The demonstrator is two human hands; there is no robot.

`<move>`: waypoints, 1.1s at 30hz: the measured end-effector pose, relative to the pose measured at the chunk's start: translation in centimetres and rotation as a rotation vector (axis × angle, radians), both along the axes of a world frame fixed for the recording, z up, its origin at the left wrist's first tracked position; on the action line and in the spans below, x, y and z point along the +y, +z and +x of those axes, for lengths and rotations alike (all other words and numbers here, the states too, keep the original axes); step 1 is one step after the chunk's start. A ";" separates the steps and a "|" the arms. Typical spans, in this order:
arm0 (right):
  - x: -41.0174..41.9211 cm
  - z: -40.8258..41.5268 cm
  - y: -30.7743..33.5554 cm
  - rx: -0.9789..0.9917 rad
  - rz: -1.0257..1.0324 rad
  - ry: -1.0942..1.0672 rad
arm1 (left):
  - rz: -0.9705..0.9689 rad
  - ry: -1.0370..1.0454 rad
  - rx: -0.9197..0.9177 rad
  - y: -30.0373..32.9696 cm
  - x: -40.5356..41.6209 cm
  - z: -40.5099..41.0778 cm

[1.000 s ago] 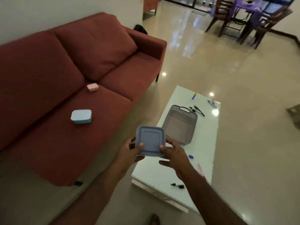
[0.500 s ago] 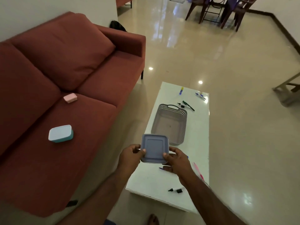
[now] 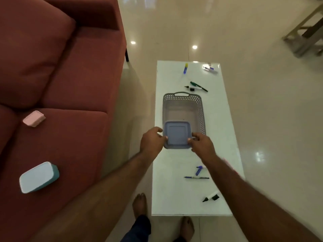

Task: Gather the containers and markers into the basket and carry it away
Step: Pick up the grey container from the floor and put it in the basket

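At the centre of the frame both hands hold a square grey-blue plastic container with a recessed lid [image 3: 177, 134] level over the near end of the grey perforated plastic basket with a loop handle [image 3: 201, 109]. That reads as the moment of lowering it in, flat, so that it takes up the floor of the basket neatly; whether its base already touches the basket I cannot tell. The left hand [image 3: 152, 139] takes the container's left edge, thumb on the lid and fingers curled under, and the right hand [image 3: 202, 144] mirrors it on the right edge, so each grip is closed on the container. Both forearms run up from the bottom corners and converge, wrists roughly straight. The basket stands lengthwise in the middle of the long white glossy counter [image 3: 167, 189], probably so that everything can be reached from either end. Loose markers lie above and below it: a blue-and-yellow marker [image 3: 185, 68] and a green marker [image 3: 198, 86] in the upper part, a slim blue pen [image 3: 196, 177] and a black-capped marker [image 3: 211, 198] lower right. On the rust-red fabric sofa [image 3: 66, 81] at the left, a small pink box [image 3: 34, 118] and a teal container with a pale lid [image 3: 37, 177] are yet to be collected.
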State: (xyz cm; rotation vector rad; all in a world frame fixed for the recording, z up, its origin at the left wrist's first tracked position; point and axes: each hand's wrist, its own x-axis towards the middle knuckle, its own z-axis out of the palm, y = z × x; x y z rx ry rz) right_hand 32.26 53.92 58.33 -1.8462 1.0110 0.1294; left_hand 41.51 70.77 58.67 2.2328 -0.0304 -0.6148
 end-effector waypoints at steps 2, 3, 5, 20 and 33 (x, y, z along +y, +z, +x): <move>-1.2 2.4 -2.9 0.038 -0.034 0.022 | 0.061 -0.057 -0.002 -2.9 -1.2 2.4; -1.9 3.5 -4.4 0.056 -0.067 0.048 | 0.094 -0.085 -0.011 -4.4 -1.8 3.4; -3.2 5.4 -7.3 0.098 -0.162 0.118 | 0.151 -0.136 -0.027 -7.2 -3.1 5.3; -6.7 10.3 -22.1 0.167 -0.136 0.106 | 0.453 -0.484 -0.211 -20.5 -7.6 9.3; -6.6 9.7 -24.1 0.229 -0.179 0.150 | 0.557 -0.753 -0.410 -21.4 -7.6 7.7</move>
